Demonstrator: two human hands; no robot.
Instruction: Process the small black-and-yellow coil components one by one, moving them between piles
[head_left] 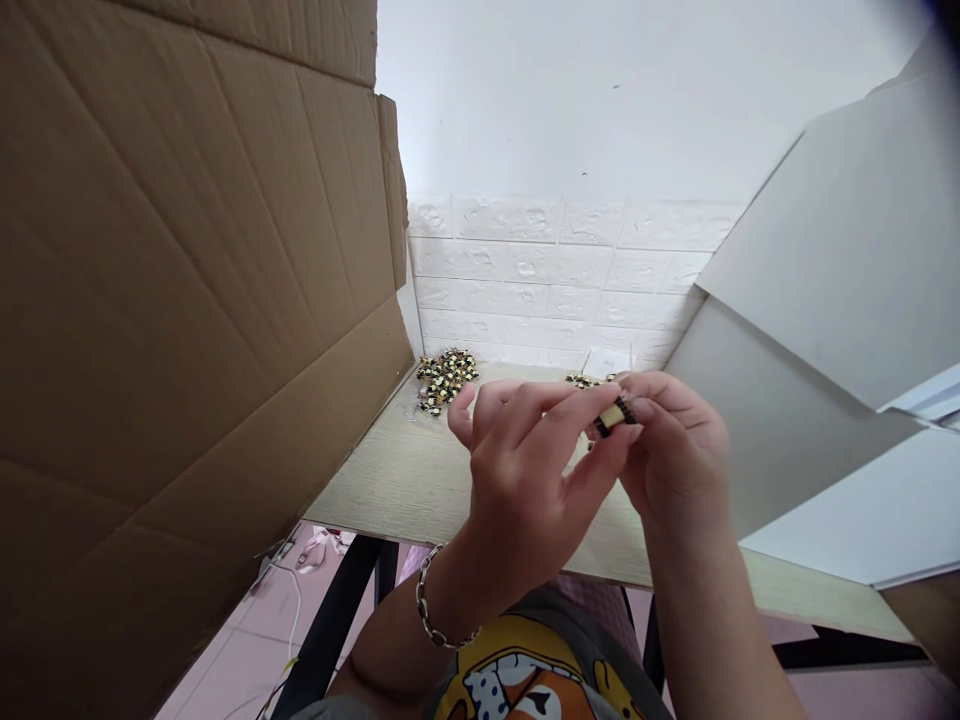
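Note:
A small electronic part (pixel 615 414), looking like a little transformer with a pale yellow band and black pinned ends, is held up above the table. My left hand (pixel 525 470) pinches it between thumb and fingertips from the left. From the right, my right hand (pixel 675 445) closes its thumb and fingers at the part's other end, and the fingertips partly cover it. At the back left of the table lies a pile of similar parts (pixel 448 378). Behind my hands more of these parts (pixel 581 381) show, mostly hidden.
The light wooden table (pixel 405 475) ends at a white brick-patterned wall (pixel 525 265). A tall cardboard sheet (pixel 187 280) bounds the left side, and grey-white panels (pixel 795 400) lean along the right. Cables (pixel 292 600) hang below at the left.

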